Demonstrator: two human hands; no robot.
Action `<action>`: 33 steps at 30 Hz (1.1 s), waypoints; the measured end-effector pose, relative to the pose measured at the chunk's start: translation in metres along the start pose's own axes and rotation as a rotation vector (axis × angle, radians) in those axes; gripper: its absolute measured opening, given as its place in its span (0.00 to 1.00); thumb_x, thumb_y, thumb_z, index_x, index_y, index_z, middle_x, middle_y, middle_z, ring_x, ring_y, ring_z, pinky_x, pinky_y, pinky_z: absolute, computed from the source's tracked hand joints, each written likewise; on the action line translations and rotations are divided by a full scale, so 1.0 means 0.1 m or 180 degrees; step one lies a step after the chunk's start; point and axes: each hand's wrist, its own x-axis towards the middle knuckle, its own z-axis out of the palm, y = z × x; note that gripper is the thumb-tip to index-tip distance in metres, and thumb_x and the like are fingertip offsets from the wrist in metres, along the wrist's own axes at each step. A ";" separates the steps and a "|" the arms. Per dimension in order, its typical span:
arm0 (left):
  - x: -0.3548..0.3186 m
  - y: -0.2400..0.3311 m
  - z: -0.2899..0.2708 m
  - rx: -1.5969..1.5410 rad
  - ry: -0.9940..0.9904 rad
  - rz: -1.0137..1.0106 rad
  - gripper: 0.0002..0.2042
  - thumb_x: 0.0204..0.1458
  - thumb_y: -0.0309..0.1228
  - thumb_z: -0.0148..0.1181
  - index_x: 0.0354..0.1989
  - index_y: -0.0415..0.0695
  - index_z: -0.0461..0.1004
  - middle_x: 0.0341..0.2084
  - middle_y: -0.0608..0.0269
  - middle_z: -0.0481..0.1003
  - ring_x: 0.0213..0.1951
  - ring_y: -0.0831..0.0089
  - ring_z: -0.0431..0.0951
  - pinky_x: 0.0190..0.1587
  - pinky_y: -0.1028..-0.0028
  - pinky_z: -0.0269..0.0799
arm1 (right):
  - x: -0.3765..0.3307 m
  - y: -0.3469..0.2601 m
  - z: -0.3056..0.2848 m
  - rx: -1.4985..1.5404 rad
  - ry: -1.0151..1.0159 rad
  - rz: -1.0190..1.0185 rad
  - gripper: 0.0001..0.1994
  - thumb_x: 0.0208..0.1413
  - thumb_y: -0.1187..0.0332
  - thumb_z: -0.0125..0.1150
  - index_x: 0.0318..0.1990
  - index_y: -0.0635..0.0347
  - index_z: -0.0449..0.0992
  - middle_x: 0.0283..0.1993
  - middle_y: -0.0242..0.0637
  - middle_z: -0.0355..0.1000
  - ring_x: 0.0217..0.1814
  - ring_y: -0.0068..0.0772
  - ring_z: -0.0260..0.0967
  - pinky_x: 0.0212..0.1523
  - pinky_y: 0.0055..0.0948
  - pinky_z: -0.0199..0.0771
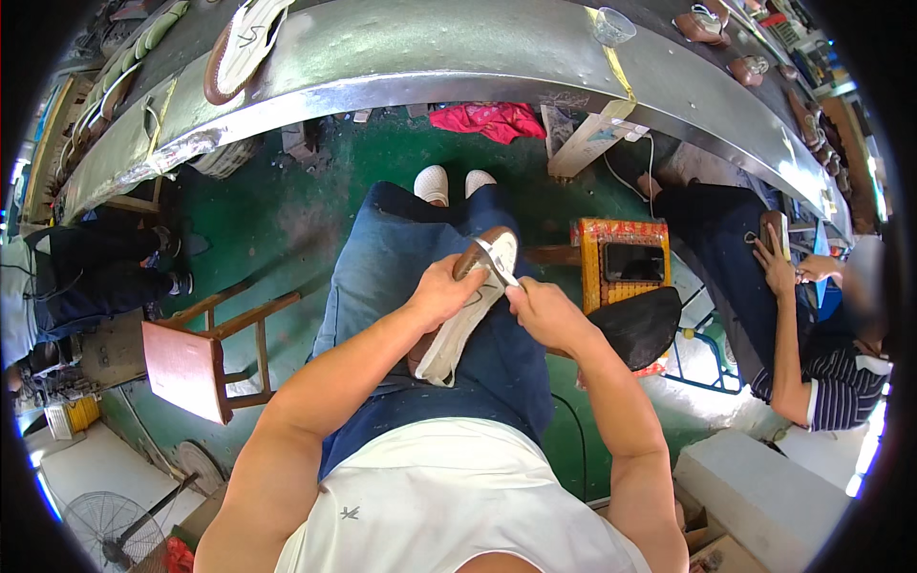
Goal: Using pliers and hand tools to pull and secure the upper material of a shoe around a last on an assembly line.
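Note:
A cream and brown shoe [455, 346] lies at a slant on my lap, its toe pointing away from me and to the right. My left hand [445, 290] is closed around its left side, thumb near the upper. My right hand [546, 311] grips a narrow, silvery metal hand tool [499, 264], whose exact kind I cannot make out. The tool's far end touches or crosses the front of the shoe, near the left fingertips. Fingers of both hands partly cover the shoe's middle.
A metal-topped bench [458, 48] spans the far side, bearing another cream shoe [246, 48] and a clear plastic cup [612, 27]. Left stands a wooden stool [186, 368]; right, a phone [633, 263] lies on a patterned seat. A co-worker [812, 353] holding a shoe sits farther right.

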 end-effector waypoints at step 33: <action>-0.23 -0.25 -0.41 -0.1267 -0.1410 0.0312 0.38 0.63 0.40 0.61 0.76 0.40 0.47 0.66 0.54 0.64 0.66 0.67 0.64 0.69 0.68 0.58 | -0.45 -0.11 0.49 0.0269 0.0295 0.0199 0.23 0.74 0.53 0.41 0.41 0.67 0.74 0.29 0.42 0.75 0.32 0.35 0.77 0.38 0.37 0.76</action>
